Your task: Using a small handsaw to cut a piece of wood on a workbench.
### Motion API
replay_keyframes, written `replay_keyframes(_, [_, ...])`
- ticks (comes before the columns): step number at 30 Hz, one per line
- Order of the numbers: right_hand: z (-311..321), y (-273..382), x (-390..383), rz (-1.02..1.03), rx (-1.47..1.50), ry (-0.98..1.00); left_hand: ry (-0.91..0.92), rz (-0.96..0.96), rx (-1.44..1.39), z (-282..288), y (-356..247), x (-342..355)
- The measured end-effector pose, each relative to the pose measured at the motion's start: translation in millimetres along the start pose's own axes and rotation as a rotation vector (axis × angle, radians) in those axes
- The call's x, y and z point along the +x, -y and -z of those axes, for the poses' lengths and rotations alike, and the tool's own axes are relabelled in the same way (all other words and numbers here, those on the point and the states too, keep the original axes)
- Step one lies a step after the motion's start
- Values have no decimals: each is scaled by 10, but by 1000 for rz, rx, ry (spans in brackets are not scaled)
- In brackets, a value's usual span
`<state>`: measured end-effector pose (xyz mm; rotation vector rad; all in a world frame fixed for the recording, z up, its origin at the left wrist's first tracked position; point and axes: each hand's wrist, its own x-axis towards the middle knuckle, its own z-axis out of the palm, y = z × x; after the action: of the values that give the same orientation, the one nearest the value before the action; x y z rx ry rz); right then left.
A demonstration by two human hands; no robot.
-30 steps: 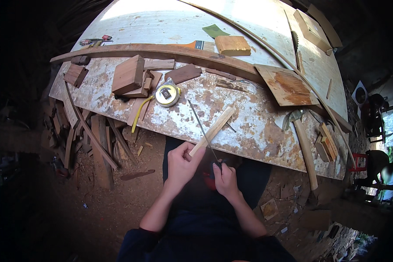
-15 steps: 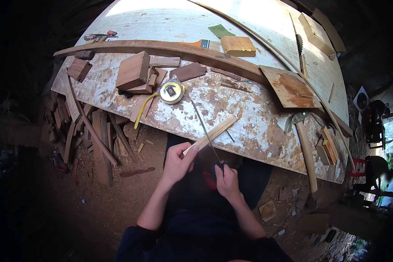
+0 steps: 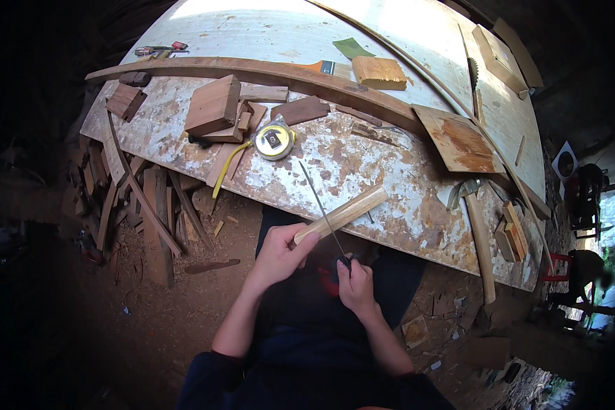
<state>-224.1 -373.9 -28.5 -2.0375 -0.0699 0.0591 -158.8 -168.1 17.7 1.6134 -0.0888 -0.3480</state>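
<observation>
My left hand (image 3: 278,256) is closed round the near end of a pale wooden stick (image 3: 352,212). The stick slants up to the right, its far end over the workbench's front edge. In my right hand (image 3: 357,285) is the dark handle of a long, slim file (image 3: 316,195). Its narrow blade lies across the stick and points up and away to the left. Beyond my hands, a round tape measure (image 3: 275,141) with a bit of yellow tape pulled out rests on the worn, paint-spotted workbench (image 3: 396,198).
Wood blocks (image 3: 213,106) lie left on the bench, near a long curved beam (image 3: 266,74). A hammer (image 3: 478,239) hangs its handle over the front edge at right. A thin board (image 3: 456,140) leans on the beam. Scrap wood (image 3: 156,225) is heaped on the floor at left.
The stick has turned slightly in my left hand and shifted a little to the right, now showing a broader face. The file stays across it, with my right hand nearly in place.
</observation>
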Motion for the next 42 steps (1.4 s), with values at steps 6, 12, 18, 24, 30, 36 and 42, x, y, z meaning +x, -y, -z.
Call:
replay_keyframes(6, [34, 25, -8, 18, -19, -22, -43, -232, 247, 25, -143, 32])
replay_keyframes(12, [77, 120, -12, 4, 4, -29, -12, -302, 365, 52, -298, 36])
replay_keyframes(18, [109, 15, -109, -4, -8, -58, 13, -375, 442, 51, -452, 75])
replay_keyframes(24, [175, 185, -44, 22, 1, -45, 51, -429, 527, 44, -583, 79])
replay_keyframes(30, [128, 72, -149, 12, -17, -56, 57, -397, 539, 51, -541, 75])
replay_keyframes(36, [183, 146, -159, -22, 14, -45, 45, -442, 557, 17, -618, 64])
replay_keyframes(42, [249, 161, -150, -7, -13, -26, 67, -422, 662, 4, -667, 36])
